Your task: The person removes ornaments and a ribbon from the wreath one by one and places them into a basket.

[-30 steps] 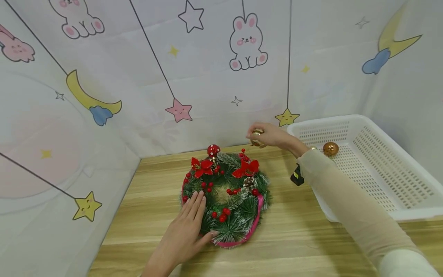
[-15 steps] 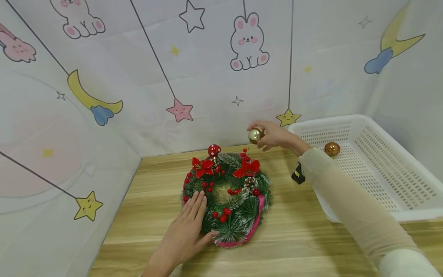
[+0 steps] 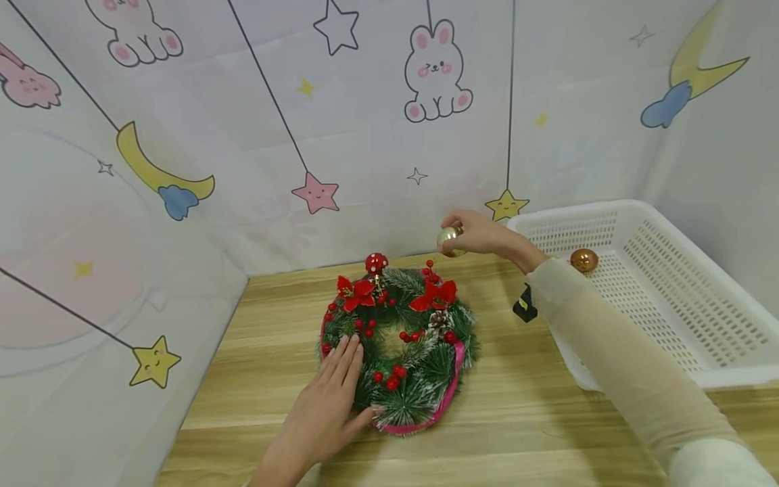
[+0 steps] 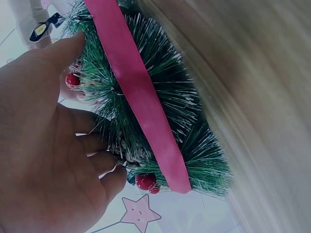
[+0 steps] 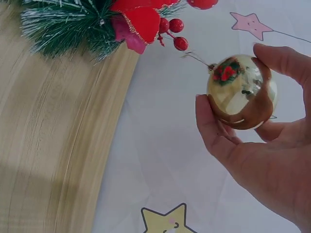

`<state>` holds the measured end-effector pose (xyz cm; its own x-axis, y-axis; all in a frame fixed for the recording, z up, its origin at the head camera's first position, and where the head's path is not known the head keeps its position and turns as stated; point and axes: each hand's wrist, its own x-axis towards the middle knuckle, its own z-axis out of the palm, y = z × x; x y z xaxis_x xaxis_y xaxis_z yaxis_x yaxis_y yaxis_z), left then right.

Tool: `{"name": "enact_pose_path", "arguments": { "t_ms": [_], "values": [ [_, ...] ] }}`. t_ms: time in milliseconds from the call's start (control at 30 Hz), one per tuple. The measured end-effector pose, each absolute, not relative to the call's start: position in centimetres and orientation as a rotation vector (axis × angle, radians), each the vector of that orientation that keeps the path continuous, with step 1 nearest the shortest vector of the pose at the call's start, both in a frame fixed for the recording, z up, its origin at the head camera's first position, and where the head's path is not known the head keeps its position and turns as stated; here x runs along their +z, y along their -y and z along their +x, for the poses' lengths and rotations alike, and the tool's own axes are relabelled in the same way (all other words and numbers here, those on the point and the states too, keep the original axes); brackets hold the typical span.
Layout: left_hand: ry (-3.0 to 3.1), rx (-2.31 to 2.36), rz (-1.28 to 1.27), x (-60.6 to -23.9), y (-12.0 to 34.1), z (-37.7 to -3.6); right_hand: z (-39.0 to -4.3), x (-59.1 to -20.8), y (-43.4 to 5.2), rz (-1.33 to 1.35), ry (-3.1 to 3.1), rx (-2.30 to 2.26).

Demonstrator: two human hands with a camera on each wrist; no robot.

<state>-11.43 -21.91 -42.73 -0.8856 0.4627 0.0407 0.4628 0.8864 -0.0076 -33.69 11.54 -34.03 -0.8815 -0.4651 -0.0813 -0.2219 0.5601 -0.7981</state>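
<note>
Nearest, the left hand (image 3: 325, 406) lies flat with straight fingers on the near-left rim of a Christmas wreath (image 3: 398, 345) on the wooden table (image 3: 517, 419); its bristly needles look springy and light. Beyond the wreath's far right edge, the right hand (image 3: 481, 237) pinches a shiny gold bauble (image 5: 241, 91) between thumb and fingertips, held above the table. It looks light, slick and probably fragile, best gripped gently around its middle, clear of its wire hook.

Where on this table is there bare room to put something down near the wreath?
Bare wood lies left of the wreath up to the backdrop wall, and along the table front edge. Right of it is crowded: the right hand with the gold bauble, the sleeve and the white basket.
</note>
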Motion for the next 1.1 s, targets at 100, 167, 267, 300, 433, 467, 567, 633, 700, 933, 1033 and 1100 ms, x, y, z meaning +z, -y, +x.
{"name": "enact_pose_path", "arguments": {
  "t_ms": [100, 167, 267, 300, 433, 467, 567, 633, 700, 933, 1033, 1100],
  "values": [
    [3.015, -0.008, -0.737, -42.7, 21.9, -11.4, -33.6, -33.9, -11.3, -0.560, -2.530, -1.246],
    [3.020, -0.009, -0.735, -42.6, 21.9, -11.4, -33.6, -34.0, -11.1, -0.587, -2.531, -1.259],
    [3.025, -0.011, -0.732, -42.6, 21.9, -11.3, -33.7, -34.2, -10.9, -0.631, -2.538, -1.272],
    [3.025, -0.013, -0.732, -42.6, 21.9, -11.3, -33.7, -34.4, -10.8, -0.651, -2.539, -1.271],
    [3.029, -0.020, -0.732, -42.6, 21.9, -11.4, -34.0, -34.8, -10.3, -0.698, -2.557, -1.270],
    [3.030, -0.021, -0.734, -42.6, 21.9, -11.4, -34.0, -34.9, -10.1, -0.703, -2.560, -1.270],
    [3.024, -0.019, -0.740, -42.6, 22.0, -11.4, -34.2, -35.1, -9.7, -0.702, -2.580, -1.270],
    [3.015, -0.022, -0.745, -42.7, 22.0, -11.4, -34.3, -35.2, -9.5, -0.684, -2.601, -1.263],
    [3.010, -0.015, -0.749, -42.7, 22.0, -11.4, -34.3, -35.2, -9.3, -0.666, -2.616, -1.265],
    [3.028, -0.031, -0.729, -42.8, 21.9, -11.4, -34.6, -36.0, -9.0, -0.646, -2.669, -1.244],
    [3.025, -0.024, -0.734, -42.8, 22.0, -11.4, -34.7, -36.5, -9.1, -0.630, -2.694, -1.205],
    [3.021, -0.026, -0.741, -42.8, 22.0, -11.4, -34.7, -36.5, -9.3, -0.615, -2.717, -1.181]
  ]
}}
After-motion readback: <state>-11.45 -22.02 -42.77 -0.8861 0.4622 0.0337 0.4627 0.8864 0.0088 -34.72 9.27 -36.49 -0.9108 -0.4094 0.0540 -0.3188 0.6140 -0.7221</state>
